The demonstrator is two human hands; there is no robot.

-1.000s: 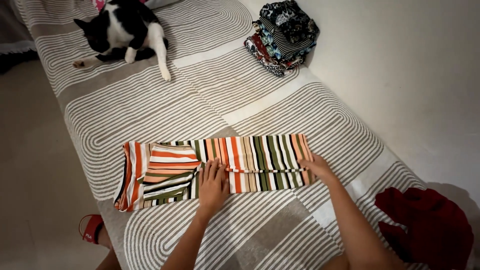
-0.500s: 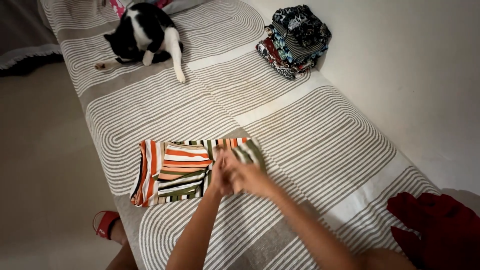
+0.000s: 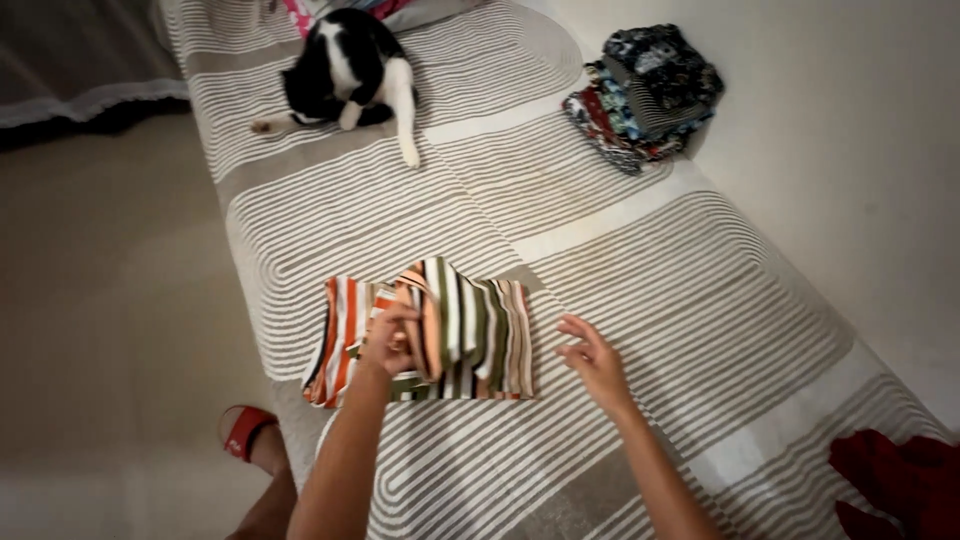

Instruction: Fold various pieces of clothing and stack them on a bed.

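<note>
While the left hand [image 3: 392, 340] is pinching the striped garment [image 3: 440, 335] on the bed [image 3: 640, 290], folded to a compact block, the right hand [image 3: 592, 360] is hovering open beside it. One raised flap is wanting flattening; the folded pile [image 3: 645, 95] is waiting near the cat [image 3: 345, 65].

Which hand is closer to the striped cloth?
Left. The left hand grips the striped cloth near its middle; the right hand hovers open beside its right edge, not touching.
</note>
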